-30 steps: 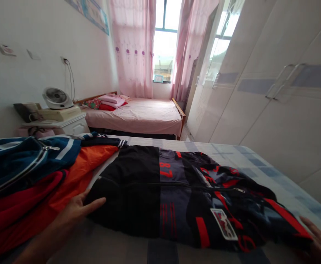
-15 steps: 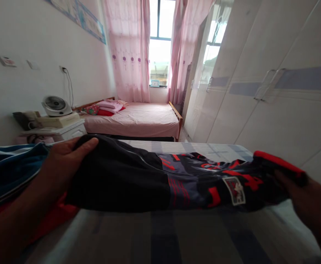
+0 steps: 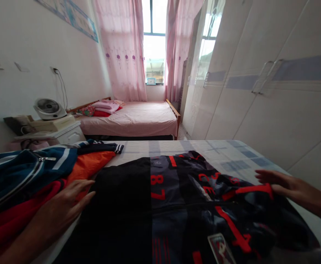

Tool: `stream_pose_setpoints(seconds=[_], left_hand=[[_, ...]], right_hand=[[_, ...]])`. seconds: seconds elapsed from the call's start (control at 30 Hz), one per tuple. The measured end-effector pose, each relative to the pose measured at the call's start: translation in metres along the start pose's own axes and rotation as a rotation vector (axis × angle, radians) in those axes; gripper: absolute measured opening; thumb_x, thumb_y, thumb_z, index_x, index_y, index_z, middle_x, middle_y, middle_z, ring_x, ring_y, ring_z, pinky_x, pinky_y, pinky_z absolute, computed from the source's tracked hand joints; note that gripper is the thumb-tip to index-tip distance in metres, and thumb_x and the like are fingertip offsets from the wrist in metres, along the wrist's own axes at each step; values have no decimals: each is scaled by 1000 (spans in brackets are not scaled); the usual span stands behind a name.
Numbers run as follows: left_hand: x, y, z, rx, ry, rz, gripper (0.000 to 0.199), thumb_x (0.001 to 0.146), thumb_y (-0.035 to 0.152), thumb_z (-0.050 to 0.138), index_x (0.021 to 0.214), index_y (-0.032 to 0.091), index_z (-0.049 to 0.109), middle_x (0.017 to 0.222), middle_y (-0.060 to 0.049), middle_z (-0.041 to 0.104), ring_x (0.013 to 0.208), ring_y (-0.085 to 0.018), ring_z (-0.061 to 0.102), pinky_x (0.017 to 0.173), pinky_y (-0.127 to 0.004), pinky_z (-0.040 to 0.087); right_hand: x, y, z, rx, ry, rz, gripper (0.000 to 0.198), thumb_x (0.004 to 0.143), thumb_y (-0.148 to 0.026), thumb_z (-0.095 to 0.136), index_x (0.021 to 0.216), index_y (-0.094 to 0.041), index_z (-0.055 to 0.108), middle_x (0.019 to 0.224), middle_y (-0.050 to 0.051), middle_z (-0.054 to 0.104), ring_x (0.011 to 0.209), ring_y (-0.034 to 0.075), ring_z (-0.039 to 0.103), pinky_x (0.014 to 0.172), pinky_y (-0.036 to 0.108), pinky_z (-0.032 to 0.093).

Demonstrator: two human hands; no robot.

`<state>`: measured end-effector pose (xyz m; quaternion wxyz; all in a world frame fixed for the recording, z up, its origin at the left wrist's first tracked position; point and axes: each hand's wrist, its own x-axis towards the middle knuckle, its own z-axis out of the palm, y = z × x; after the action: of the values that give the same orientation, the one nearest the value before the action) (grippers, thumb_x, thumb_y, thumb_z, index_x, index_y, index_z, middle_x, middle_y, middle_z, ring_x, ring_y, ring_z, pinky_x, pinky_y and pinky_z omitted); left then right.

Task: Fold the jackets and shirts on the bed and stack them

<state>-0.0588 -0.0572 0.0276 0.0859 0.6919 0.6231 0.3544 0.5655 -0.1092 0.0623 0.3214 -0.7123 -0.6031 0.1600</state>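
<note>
Ideally, the left hand [image 3: 64, 201], lower left, and right hand [image 3: 291, 187], lower right, both open-fingered, would smooth the zip-up jacket [image 3: 177, 207] evenly.

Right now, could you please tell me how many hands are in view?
2: the left hand beside the plain end of the dark jacket, the right hand at its red-striped end.

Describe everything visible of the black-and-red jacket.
The jacket is soft-looking cloth, black with a grey panel, red "87", letters and stripes, and a pale-edged patch. It lies spread, somewhat rumpled, on the checked sheet, its near edge out of frame. The left hand is at its left edge, contact unclear; the right hand touches one stripe.
</note>
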Motion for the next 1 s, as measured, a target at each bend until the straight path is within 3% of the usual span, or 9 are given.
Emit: stream_pose_setpoints(seconds=[0.17,0.3,0.47,0.57,0.67,0.73,0.8,0.87,1.0], left_hand=[[25,45,66,226,-147,329,48,86,49,46,128,27,53,142,-5,44,129,-27,42,106,-43,36],[16,35,112,346,-234,423,53,89,42,44,139,28,38,145,-6,40,134,-27,34,107,-50,31],[12,21,122,368,-286,407,55,91,44,39,143,26,31,145,-6,39,135,-24,33,109,-50,29],[13,21,121,359,-285,411,54,91,44,38,143,26,31,145,-5,39,135,-23,33,109,-49,30],[13,22,120,332,-277,409,54,91,43,39,142,26,32,144,-6,41,134,-24,35,108,-50,30],[13,23,118,299,-273,415,51,91,42,39,140,25,37,142,-7,44,133,-25,37,108,-51,31],[13,26,113,238,-262,440,45,91,40,40,132,24,48,136,-8,51,128,-25,44,107,-50,32],[13,29,108,167,-228,452,38,90,39,41,118,21,59,125,-10,60,119,-26,51,105,-47,37],[12,32,101,90,-173,360,34,90,34,37,99,19,66,107,-11,65,105,-25,59,94,-40,47]], right_hand=[[75,-74,20,359,-434,-75,52,75,-38,60,125,-24,56,132,11,54,124,26,47,101,36,38],[119,-97,78,146,-272,-21,48,76,-47,54,111,-17,64,121,13,61,117,29,52,95,40,42],[140,-95,143,1,-276,51,30,68,-42,63,70,-13,67,76,10,68,87,29,62,82,40,47],[125,-109,142,69,-253,1,31,72,-38,58,87,-13,68,85,8,69,89,25,61,83,36,47],[78,-140,111,460,-368,-97,43,80,-42,51,115,-18,60,105,6,66,93,22,62,82,34,49],[35,-160,86,579,-620,-96,40,79,-41,56,113,-22,63,103,5,67,88,22,64,77,33,50],[-4,-172,70,450,-967,-183,27,75,-37,62,95,-21,71,94,5,68,89,22,63,80,32,49],[-31,-173,70,315,-1113,-193,28,76,-37,63,99,-23,71,102,4,67,98,23,61,87,31,46],[-45,-156,99,236,-891,7,44,86,-50,45,116,-20,59,103,7,65,90,21,63,76,31,51]])
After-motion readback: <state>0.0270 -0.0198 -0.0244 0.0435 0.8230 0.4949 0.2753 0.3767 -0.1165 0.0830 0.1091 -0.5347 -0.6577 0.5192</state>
